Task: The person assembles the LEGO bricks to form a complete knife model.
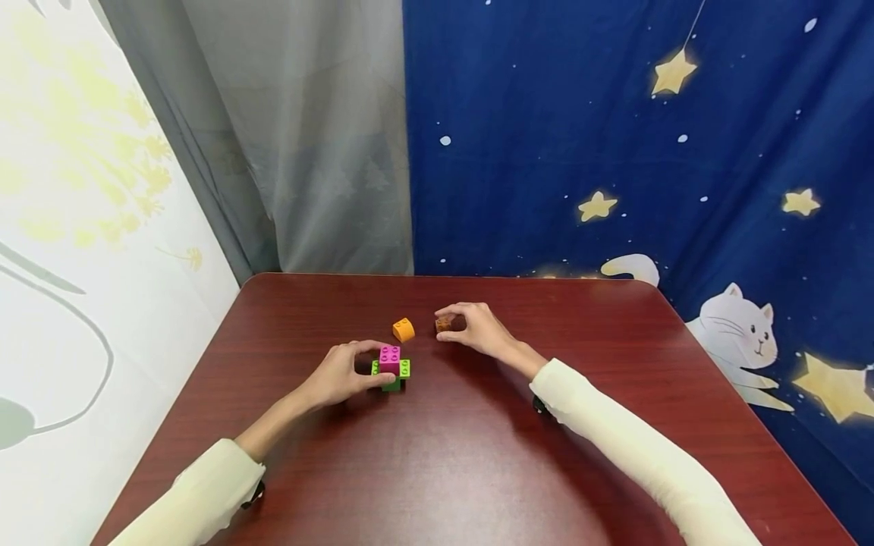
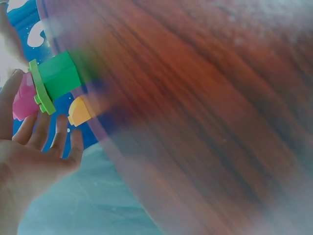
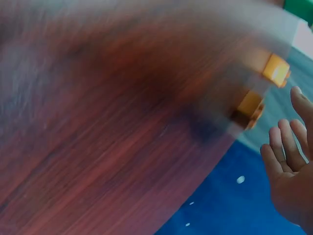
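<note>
A stack of a magenta brick (image 1: pixel 390 355) over a lime piece (image 1: pixel 405 368) and a green brick (image 2: pixel 60 74) is pinched by my left hand (image 1: pixel 341 374), thumb on the near side and fingers on the far side. My right hand (image 1: pixel 483 332) reaches over the table with thumb and fingers on either side of a brown-orange brick (image 1: pixel 443 325). In the right wrist view the fingers of that hand (image 3: pixel 293 161) look relaxed, with a gap to this brick (image 3: pixel 250 107). A curved yellow-orange brick (image 1: pixel 403 330) lies between the two hands, touched by neither.
The dark red wooden table (image 1: pixel 437 470) has its far edge close behind the loose bricks. A grey curtain (image 1: pixel 334 152) and a blue curtain (image 1: pixel 532 136) with stars hang behind it. White patterned cloth (image 1: pixel 82 227) hangs at the left.
</note>
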`<state>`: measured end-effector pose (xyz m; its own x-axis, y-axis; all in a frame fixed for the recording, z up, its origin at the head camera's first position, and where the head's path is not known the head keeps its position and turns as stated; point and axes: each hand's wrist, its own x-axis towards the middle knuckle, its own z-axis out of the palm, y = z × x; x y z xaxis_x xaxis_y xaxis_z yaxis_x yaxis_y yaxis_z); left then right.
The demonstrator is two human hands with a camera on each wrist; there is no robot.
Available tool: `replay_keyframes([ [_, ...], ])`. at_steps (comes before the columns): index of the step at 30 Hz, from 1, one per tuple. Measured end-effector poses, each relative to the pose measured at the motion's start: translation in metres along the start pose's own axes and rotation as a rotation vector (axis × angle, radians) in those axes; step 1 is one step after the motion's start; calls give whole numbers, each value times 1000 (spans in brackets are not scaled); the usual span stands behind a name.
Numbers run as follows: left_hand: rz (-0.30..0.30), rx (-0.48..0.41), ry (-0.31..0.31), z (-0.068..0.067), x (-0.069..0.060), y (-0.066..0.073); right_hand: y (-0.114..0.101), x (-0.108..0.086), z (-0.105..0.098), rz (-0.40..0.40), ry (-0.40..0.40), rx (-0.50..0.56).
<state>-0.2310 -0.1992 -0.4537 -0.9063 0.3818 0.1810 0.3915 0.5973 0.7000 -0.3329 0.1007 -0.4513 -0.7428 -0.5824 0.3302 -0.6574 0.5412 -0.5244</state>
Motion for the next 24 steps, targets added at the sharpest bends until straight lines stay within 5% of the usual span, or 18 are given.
replay_keyframes([
  [13, 3, -101, 25, -2, 2, 7, 28, 12, 8, 139, -66, -63],
  [24, 49, 8, 73, -3, 6, 3, 28, 14, 14, 170, -107, -79],
])
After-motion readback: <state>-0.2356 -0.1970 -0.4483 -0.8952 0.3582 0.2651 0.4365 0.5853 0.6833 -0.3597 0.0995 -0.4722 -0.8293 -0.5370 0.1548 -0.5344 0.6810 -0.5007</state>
